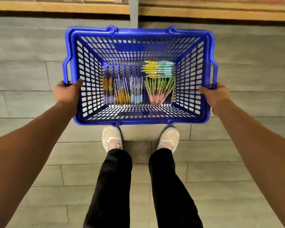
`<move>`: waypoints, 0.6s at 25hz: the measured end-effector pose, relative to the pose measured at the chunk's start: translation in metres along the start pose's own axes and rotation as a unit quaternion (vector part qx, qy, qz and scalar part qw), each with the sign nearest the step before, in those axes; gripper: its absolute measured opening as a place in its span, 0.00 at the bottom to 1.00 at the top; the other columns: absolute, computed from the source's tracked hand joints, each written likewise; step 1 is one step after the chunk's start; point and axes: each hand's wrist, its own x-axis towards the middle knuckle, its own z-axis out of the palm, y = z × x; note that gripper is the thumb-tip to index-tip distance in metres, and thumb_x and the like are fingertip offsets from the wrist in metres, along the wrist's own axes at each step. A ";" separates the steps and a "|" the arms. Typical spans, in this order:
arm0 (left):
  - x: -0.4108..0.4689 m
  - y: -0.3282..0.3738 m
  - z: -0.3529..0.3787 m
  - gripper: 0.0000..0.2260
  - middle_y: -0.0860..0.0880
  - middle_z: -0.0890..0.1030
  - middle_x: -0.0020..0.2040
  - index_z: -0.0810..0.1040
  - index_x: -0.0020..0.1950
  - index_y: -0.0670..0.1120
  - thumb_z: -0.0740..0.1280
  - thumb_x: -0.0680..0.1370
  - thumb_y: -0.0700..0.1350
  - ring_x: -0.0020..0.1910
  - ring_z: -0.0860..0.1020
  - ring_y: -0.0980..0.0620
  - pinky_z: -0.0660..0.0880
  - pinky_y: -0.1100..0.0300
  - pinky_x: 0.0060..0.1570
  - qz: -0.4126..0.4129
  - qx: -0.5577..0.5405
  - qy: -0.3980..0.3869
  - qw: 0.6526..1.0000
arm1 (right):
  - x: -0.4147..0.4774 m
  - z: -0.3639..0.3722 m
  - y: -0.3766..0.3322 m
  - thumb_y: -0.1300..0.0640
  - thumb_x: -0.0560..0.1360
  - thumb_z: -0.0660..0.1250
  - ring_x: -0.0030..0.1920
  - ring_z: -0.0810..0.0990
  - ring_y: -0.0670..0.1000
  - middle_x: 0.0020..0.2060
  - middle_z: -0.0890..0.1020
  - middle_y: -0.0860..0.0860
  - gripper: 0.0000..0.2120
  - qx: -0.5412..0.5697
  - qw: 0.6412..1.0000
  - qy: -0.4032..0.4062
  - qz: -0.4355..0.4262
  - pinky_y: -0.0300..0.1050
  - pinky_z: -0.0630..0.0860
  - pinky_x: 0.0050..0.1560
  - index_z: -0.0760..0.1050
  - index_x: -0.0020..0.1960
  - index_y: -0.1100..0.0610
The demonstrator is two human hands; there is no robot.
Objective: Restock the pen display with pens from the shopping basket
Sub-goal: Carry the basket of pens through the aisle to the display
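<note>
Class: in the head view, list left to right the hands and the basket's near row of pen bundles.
Left hand gripping the blue basket, purple-ended pens, orange-ended pens, blue-ended pens, pink-ended pens, right hand.

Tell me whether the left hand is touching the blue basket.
Touching. The head view shows the left hand curled round the left rim of the blue basket.

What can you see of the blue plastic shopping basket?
The blue plastic shopping basket is rectangular, with slotted walls and base, a thick rim, and handles folded down outside. It is held level, open side up, over the grey floor. The left hand grips its left side, the right hand its right. Bundles of coloured pens lie on its bottom.
</note>
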 end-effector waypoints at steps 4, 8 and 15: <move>-0.036 0.021 -0.024 0.12 0.53 0.83 0.43 0.76 0.42 0.51 0.76 0.72 0.54 0.48 0.85 0.46 0.83 0.51 0.54 -0.013 0.006 0.019 1.000 | -0.037 -0.027 -0.020 0.50 0.72 0.75 0.37 0.82 0.46 0.41 0.83 0.47 0.11 -0.005 1.000 -0.015 -0.006 0.37 0.75 0.33 0.76 0.48 0.51; -0.092 0.055 -0.069 0.12 0.50 0.84 0.46 0.76 0.43 0.50 0.76 0.72 0.54 0.50 0.85 0.43 0.83 0.48 0.55 -0.004 0.004 0.008 1.000 | -0.099 -0.077 -0.042 0.47 0.73 0.74 0.41 0.82 0.47 0.43 0.82 0.45 0.13 0.010 1.000 -0.014 -0.018 0.41 0.77 0.37 0.74 0.50 0.51; -0.205 0.170 -0.167 0.10 0.54 0.82 0.42 0.75 0.44 0.52 0.74 0.75 0.54 0.37 0.81 0.59 0.78 0.66 0.40 0.109 0.049 -0.054 0.991 | -0.244 -0.189 -0.110 0.47 0.73 0.74 0.44 0.83 0.53 0.45 0.82 0.51 0.17 0.023 0.995 0.063 -0.075 0.52 0.82 0.50 0.73 0.52 0.56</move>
